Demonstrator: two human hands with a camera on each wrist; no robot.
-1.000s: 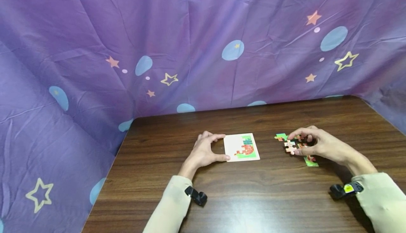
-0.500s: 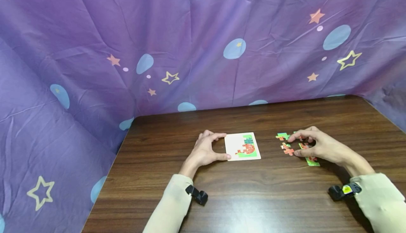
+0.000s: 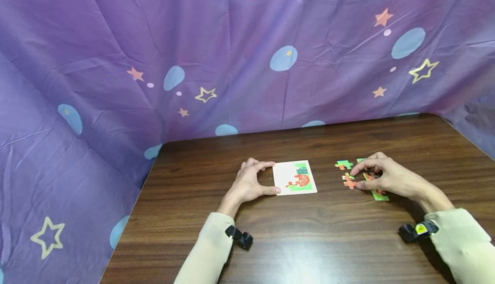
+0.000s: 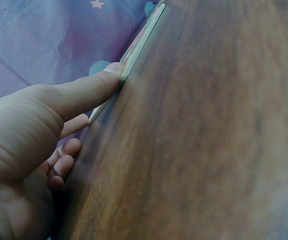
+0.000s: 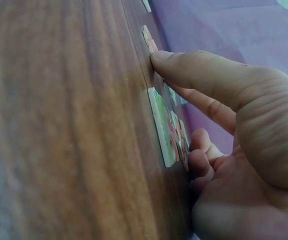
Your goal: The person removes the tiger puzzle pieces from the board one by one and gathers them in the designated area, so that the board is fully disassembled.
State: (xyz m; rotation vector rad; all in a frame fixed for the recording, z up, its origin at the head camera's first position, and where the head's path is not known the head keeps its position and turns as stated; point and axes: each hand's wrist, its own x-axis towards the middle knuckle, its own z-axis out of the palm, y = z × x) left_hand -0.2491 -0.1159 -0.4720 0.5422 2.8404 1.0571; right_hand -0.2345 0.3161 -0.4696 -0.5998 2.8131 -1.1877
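Observation:
A square puzzle board (image 3: 284,178) lies flat on the table, white on its left and with a partly assembled red and green picture on its right. My left hand (image 3: 247,184) holds it by the left edge, thumb at the near corner and index finger at the far one; the left wrist view shows the thumb (image 4: 96,89) against its rim. At the right, my right hand (image 3: 390,176) has thumb and index finger on a red puzzle piece (image 3: 349,181), which stays low at the tabletop. In the right wrist view the thumb tip meets this red piece (image 5: 148,40).
Behind the red piece lies a green and orange puzzle piece (image 3: 343,164). Several more pieces are partly hidden under the right hand, among them a green one (image 3: 380,195) near the front. A purple star-patterned cloth (image 3: 247,60) hangs along the back of the wooden table (image 3: 294,232).
The puzzle piece at my right fingertips has turned and shifted slightly left; it looked pale a second ago and shows red now. My left hand and the board have stayed put.

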